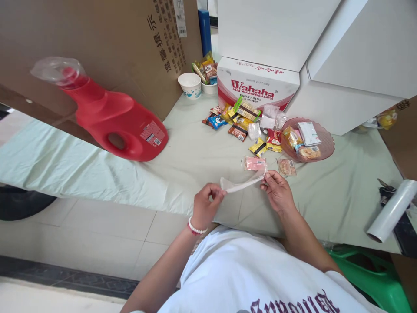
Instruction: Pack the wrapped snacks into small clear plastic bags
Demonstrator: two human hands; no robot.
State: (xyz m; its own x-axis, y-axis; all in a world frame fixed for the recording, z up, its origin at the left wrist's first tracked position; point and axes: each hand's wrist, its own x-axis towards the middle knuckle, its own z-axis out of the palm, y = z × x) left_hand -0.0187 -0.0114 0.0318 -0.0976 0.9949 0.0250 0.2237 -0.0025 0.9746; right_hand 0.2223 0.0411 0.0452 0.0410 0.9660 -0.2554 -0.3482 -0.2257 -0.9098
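A thin, see-through plastic bowl cover (243,186) with a whitish gathered edge is stretched between my two hands above the table. My left hand (206,203), wearing a white bead bracelet, pinches its left end. At the other end, my right hand (279,191) grips the edge between thumb and fingers. Just beyond the cover lies a pink wrapped snack (254,163), partly seen through the film. A second small snack packet (286,167) lies to its right. Farther back, a pink clear plastic bowl (327,148) holds several packets.
Several wrapped snacks (239,131) lie before a Wahaha carton (259,87). Left stands a red detergent jug (130,121) with plastic film over its top. Paper cups (190,85) are at the back. On the right lies a roll of film (392,211), above a green stool (374,274).
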